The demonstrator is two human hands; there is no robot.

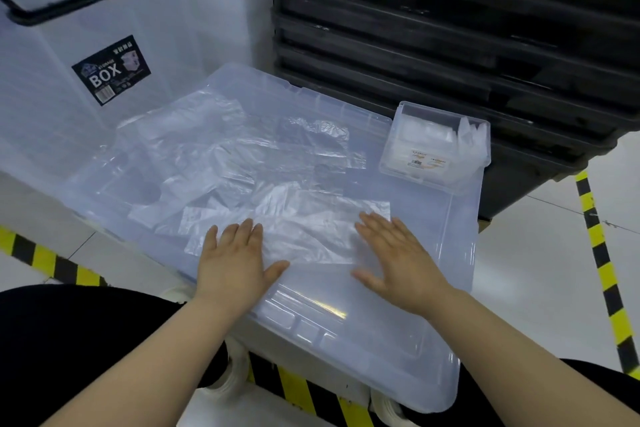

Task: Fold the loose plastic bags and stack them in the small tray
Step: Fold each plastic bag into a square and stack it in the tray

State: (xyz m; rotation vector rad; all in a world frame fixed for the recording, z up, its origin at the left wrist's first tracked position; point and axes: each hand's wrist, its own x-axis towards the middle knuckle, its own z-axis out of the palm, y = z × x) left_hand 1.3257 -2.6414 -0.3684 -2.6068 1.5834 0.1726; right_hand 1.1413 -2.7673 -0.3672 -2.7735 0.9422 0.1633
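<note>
- Our left hand (235, 260) and right hand (394, 260) lay flat, fingers straight and grasping nothing, pressing one clear plastic bag (311, 236) onto the translucent lid (415, 288).
- More loose bags (214, 156) sprawled crumpled across the lid's far left half.
- The small tray (389, 139) sat at the lid's far right corner, well apart from both hands, with pale plastic inside it.
- Behind stood a clear storage box (110, 69) labelled "BOX" and a stack of black crates (450, 28).
</note>
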